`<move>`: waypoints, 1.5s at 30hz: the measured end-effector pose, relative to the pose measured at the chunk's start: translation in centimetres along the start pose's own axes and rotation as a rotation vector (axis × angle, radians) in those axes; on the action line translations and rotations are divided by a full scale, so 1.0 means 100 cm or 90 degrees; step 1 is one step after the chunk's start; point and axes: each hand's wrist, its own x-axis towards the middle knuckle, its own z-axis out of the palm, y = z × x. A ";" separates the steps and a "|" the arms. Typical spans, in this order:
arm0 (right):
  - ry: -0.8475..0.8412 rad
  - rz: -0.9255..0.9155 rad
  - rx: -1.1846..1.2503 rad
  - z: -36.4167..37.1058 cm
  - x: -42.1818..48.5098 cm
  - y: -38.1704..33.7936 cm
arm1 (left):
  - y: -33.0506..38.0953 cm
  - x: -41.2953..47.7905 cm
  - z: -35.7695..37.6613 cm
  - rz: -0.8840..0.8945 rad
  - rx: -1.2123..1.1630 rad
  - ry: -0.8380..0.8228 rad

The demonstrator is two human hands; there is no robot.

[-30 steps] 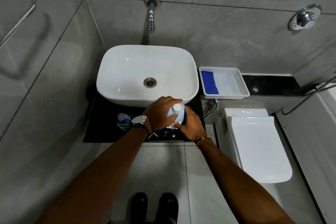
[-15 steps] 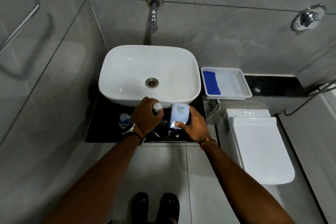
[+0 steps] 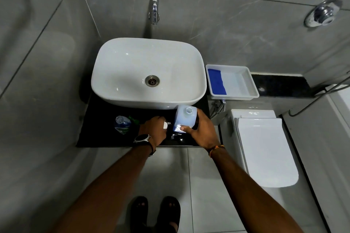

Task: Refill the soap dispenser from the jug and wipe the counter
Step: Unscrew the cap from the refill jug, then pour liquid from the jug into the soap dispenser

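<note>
The left hand (image 3: 153, 129), fingers pinching the small white plastic cap (image 3: 165, 125) just taken off, sat at nine o'clock of the pale-blue plastic jug (image 3: 186, 118) gripped by the right hand (image 3: 201, 131); pouring could begin.

Grey tiled walls (image 3: 227, 30) are enclosing a white basin (image 3: 132, 73) sitting under a chrome tap (image 3: 155, 11), beside a white toilet (image 3: 265, 149).

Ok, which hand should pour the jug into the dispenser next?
Right, probably. The right hand grips the open jug, while the left hand holds the white cap and sits nearer the soap dispenser, so it could steady that.
</note>
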 end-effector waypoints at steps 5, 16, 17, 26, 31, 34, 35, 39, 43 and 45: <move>0.003 0.001 -0.003 -0.002 -0.001 0.001 | -0.003 0.001 0.012 0.001 0.003 -0.013; 0.009 0.045 0.014 0.001 -0.002 0.001 | -0.052 -0.089 0.022 0.008 -0.100 0.137; 0.008 0.049 0.016 0.001 -0.002 0.000 | -0.062 -0.099 0.024 -0.043 -0.119 0.132; 0.024 0.077 0.034 0.007 0.000 -0.005 | -0.138 -0.110 -0.016 -0.212 -0.295 0.258; 0.029 0.075 0.030 0.008 -0.002 -0.010 | -0.140 -0.079 -0.042 -0.072 -0.391 0.219; 0.026 0.061 0.018 0.008 -0.004 -0.013 | -0.136 -0.066 -0.050 -0.027 -0.417 0.177; 0.026 0.058 0.015 0.008 -0.005 -0.013 | -0.135 -0.064 -0.051 -0.023 -0.424 0.182; 0.035 0.055 0.012 0.005 -0.008 -0.015 | -0.134 -0.063 -0.054 -0.024 -0.441 0.189; 0.048 0.031 0.012 -0.001 -0.009 -0.028 | -0.135 -0.069 -0.059 -0.029 -0.427 0.195; 0.058 0.017 0.009 -0.005 -0.007 -0.038 | -0.134 -0.071 -0.067 -0.022 -0.423 0.206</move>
